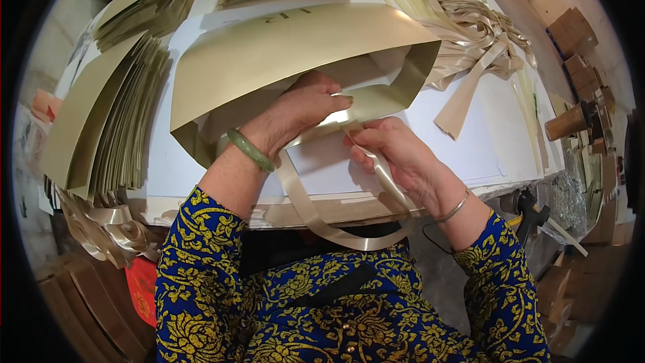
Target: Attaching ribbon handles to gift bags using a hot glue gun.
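A gold paper bag (289, 42) lies on its side in front of me, its mouth facing me. My left hand (310, 102), with a green bangle on the wrist, reaches over the near rim into the mouth. Its fingers are curled and its thumb points right; what they pinch is hidden. Just outside that rim, my right hand (396, 151) is closed on a shiny champagne ribbon (316, 223). The ribbon's end touches the bag's near panel. From there it hangs in a loop past the table edge and back up beneath my left hand.
Stacks of flat gold bags (111, 121) stand at the left and far side of the table (463, 154). Loose ribbons (470, 33) heap at the far right, and more ribbon (111, 228) hangs off the left edge. Cardboard boxes (571, 30) sit beyond, right.
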The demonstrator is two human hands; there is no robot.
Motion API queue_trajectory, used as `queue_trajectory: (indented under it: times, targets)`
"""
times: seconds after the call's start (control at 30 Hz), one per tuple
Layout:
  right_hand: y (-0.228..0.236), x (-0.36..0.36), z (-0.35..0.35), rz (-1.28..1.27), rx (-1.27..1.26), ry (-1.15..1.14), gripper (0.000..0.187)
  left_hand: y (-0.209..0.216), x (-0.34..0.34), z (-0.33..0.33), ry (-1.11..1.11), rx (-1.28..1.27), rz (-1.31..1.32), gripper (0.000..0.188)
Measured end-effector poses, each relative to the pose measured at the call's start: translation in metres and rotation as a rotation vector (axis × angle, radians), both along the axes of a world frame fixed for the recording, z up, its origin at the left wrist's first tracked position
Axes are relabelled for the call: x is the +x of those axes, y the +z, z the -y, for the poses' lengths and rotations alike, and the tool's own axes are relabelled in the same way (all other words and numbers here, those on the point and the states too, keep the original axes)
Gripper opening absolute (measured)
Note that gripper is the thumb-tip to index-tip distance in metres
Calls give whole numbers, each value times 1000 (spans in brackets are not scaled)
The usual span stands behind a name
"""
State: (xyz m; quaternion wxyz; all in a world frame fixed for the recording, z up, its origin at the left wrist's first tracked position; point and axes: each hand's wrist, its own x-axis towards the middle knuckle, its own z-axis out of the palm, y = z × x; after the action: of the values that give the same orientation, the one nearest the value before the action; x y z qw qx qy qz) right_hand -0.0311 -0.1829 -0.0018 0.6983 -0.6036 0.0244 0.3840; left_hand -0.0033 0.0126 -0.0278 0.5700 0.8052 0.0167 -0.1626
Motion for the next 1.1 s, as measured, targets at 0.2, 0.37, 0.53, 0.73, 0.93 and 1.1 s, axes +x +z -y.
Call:
queue_trajectory:
  times: [0.2,0.37,0.53,0.73,0.93,1.1]
  targets:
    - [-4,1,-11,-102,6,-71,8,2,-1,2,-17,-70,43,23]
    - [-6,-1,-12,-84,7,-127,8,2,0,-1,-143,-31,82,23]
    - [-10,0,-11,-23,2,-123,10,-7,-2,4,-165,-140,175,16]
    - [-3,0,-7,-7,-34,-69,13,3,-11,2,-143,-299,106,12]
    - [3,-2,-5,-41,-64,23,19,10,-9,-4,-109,-340,-49,14]
    - [-2,3,-8,-28,-11,-7,20,1,-7,-6,6,-392,-69,15]
